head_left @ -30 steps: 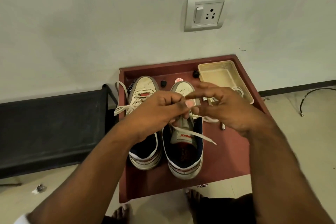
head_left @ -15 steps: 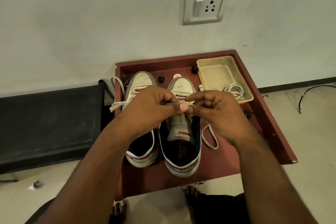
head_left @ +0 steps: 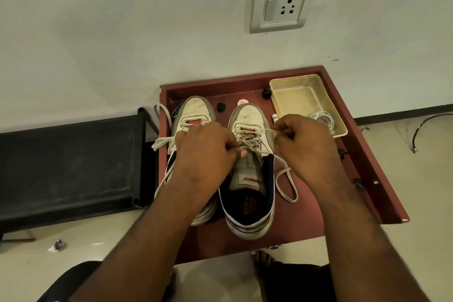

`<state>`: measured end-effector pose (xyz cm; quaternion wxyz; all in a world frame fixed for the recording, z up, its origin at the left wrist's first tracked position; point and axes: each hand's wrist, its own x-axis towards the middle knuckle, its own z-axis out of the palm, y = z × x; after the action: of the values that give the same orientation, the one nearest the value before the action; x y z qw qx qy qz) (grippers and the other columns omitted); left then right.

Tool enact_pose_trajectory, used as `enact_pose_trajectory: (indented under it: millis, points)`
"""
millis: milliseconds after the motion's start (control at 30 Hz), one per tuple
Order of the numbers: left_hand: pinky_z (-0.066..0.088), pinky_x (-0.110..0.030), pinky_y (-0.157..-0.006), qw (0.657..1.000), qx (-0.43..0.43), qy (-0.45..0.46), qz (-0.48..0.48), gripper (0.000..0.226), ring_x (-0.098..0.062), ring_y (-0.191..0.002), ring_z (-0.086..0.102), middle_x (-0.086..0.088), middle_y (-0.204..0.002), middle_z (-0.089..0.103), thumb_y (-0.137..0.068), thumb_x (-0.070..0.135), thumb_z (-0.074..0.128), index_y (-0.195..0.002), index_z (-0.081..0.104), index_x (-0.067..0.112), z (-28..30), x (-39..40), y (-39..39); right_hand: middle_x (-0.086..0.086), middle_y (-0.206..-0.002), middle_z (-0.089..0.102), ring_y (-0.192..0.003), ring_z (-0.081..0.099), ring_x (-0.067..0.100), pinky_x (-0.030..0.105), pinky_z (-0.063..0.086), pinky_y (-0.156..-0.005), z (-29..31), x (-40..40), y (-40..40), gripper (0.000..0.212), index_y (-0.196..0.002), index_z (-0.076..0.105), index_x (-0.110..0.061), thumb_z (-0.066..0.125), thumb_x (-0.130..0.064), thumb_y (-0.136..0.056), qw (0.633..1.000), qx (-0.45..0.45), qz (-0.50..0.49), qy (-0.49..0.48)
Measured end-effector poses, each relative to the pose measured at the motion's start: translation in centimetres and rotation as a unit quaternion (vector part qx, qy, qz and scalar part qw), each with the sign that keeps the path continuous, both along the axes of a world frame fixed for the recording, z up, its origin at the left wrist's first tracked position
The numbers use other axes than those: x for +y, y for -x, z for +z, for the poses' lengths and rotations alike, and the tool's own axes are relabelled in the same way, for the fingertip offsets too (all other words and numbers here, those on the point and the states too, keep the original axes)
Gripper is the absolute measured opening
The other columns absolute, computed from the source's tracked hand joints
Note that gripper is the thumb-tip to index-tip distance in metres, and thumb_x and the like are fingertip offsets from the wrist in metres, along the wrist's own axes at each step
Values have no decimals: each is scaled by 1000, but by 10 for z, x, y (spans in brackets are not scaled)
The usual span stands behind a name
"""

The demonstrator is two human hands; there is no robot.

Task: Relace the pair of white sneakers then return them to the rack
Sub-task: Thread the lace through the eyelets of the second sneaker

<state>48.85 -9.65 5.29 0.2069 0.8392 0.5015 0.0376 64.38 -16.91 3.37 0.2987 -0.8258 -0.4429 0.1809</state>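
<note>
Two white sneakers stand side by side, toes to the wall, on a dark red low table (head_left: 316, 223). The right sneaker (head_left: 247, 120) has a white lace (head_left: 285, 186) crossed through its front eyelets. My left hand (head_left: 206, 152) pinches one end of that lace over the tongue. My right hand (head_left: 306, 144) pinches the other end and holds it taut to the right, with a loop trailing onto the table. The left sneaker (head_left: 196, 110) is partly hidden under my left hand, its lace (head_left: 161, 142) hanging loose off the table's left edge.
A beige plastic tray (head_left: 299, 95) with a coiled white cable sits at the table's back right corner. Small black caps (head_left: 221, 106) lie between the toes. A black shoe rack (head_left: 66, 164) stands to the left. A wall socket (head_left: 282, 5) is above. My bare feet are below the table.
My hands, close together over the right sneaker before, have drawn apart. The right hand has pulled the lace out to the right and it is now taut across the eyelets.
</note>
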Motion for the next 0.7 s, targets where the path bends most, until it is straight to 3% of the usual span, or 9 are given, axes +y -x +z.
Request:
enact_pose_trajectory:
  millis: [133,233,300,433,567,700]
  points:
    - [20,-45,-93,984,132,-69,-98,16,-22,-114,38,8,-106,63,-95,34,55,-104,68,28,-7,-35,-14,-8,-74,66,-70,64,10,30,53,-68,-6,11,27,7,-79,62,-22,60,-19,-85,995,101,2,-14]
    - [14,-50,-103,969,189,-64,-143,28,-27,-128,27,3,-128,53,-93,23,50,-120,60,24,-21,-59,-19,-7,-73,66,-71,64,11,37,55,-73,-19,16,27,8,-77,63,-22,60,-20,-85,995,93,42,8]
    - [15,-52,-106,969,199,-65,-133,35,-27,-130,26,3,-132,49,-92,17,50,-126,55,24,-28,-59,-20,-7,-72,67,-70,65,11,38,56,-72,-24,16,20,7,-78,63,-23,63,-23,-85,995,82,53,21]
    - [17,-47,-93,981,160,-72,-88,22,-22,-118,34,8,-110,62,-92,15,53,-110,58,26,-35,-42,-15,-7,-74,68,-72,66,14,40,57,-73,-32,12,5,6,-81,63,-27,68,-28,-84,997,55,36,31]
    - [32,-43,-96,992,40,-101,-67,10,-18,-104,47,11,-98,63,-90,32,56,-93,64,27,-37,-30,-2,-8,-88,72,-80,66,7,31,55,-80,-33,8,-2,12,-92,73,-29,65,-23,-86,996,51,46,52]
    - [28,-40,-84,984,-30,-165,-58,4,-19,-82,59,12,-77,65,-74,30,72,-74,68,28,-43,-26,6,-12,-79,70,-75,65,6,30,54,-73,-33,4,-7,8,-83,75,-27,69,-22,-82,996,55,42,51]
